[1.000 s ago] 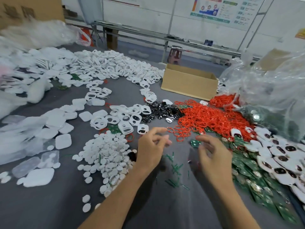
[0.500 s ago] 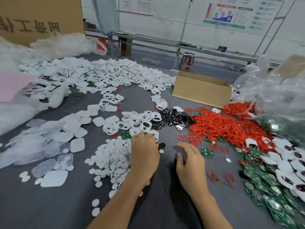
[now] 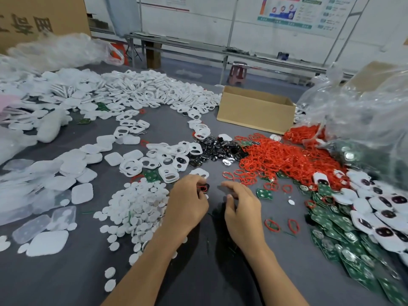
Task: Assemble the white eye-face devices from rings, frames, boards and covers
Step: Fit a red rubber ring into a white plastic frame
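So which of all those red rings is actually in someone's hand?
The red ring pinched at the left hand's fingertips; all the others lie loose on the grey table.

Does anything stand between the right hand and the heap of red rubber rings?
No obstacle: only grey tabletop and a few loose red rings lie between the right hand and the heap of red rubber rings.

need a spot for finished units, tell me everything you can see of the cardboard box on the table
The cardboard box is plain brown board, low and rectangular, its top open. It sits flat on the grey table at the far side, a long wall facing the camera. Its contents are hidden behind that wall. White frames reach its left end, and a clear plastic bag lies past its right end.
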